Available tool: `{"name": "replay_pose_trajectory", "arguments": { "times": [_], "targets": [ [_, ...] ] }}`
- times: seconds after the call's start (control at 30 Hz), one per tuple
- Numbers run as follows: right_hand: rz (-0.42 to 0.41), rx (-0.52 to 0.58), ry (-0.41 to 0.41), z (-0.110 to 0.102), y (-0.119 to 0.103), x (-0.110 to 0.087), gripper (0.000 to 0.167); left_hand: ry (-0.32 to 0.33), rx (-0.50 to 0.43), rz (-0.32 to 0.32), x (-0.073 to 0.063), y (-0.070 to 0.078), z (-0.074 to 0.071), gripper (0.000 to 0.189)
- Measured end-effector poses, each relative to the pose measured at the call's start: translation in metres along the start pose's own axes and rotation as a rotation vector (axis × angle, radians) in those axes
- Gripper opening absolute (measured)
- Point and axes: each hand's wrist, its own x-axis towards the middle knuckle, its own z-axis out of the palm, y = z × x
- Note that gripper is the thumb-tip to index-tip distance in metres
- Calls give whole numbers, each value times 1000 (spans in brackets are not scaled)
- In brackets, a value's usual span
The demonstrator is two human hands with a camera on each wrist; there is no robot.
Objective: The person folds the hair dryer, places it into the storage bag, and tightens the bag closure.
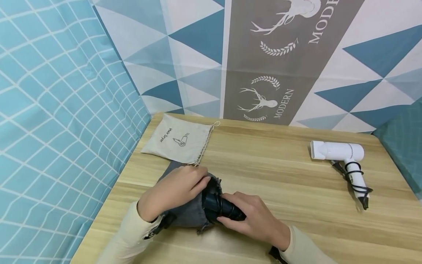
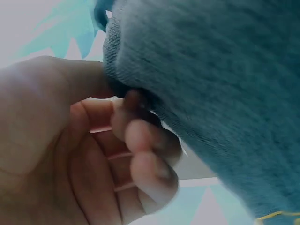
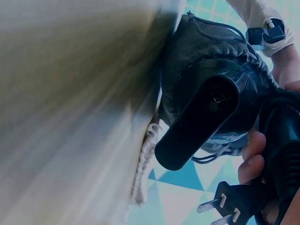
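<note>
A dark grey drawstring bag [image 1: 189, 214] lies on the table with its frayed mouth facing right. Partly inside that mouth is a black hair dryer [image 1: 212, 205], its flat nozzle [image 3: 199, 124] facing the right wrist camera. My left hand [image 1: 176, 189] pinches the upper rim of the bag; the left wrist view shows the cloth [image 2: 211, 93] between thumb and forefinger. Around the hair dryer's handle, which has its cord wound on it, my right hand [image 1: 254, 216] is curled. The two-pin plug [image 3: 234, 206] hangs beside those fingers. How deep the dryer sits is hidden.
Behind the grey bag lies a beige drawstring bag [image 1: 182, 141] printed "Hair Dryer". A white hair dryer [image 1: 343, 150] with its cord wrapped round the handle rests at the right of the wooden table [image 1: 263, 154]. Patterned cloths [image 1: 197, 44] hang behind and at the left.
</note>
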Motion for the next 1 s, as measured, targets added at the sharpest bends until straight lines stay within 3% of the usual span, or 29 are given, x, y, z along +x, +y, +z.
{"name": "replay_pose_trajectory", "arguments": {
  "times": [0.2, 0.3, 0.4, 0.67, 0.9, 1.0],
  "targets": [
    [-235, -324, 53, -7, -4, 5, 43, 30, 74, -33, 5, -3, 0, 29],
    [-301, -389, 69, -9, -5, 7, 43, 21, 76, -31, 6, -2, 0, 29],
    [-317, -390, 68, -9, -5, 7, 43, 7, 72, -20, 5, 0, 1, 29],
    [-169, -221, 49, -6, 0, 3, 44, 19, 61, 50, -4, 14, 4, 26],
    [97, -36, -9, -4, 2, -1, 36, 62, 54, 93, -8, 27, 5, 26],
    [247, 49, -20, -4, 0, 0, 33, 80, 65, 111, -6, 30, 9, 26]
  ]
}}
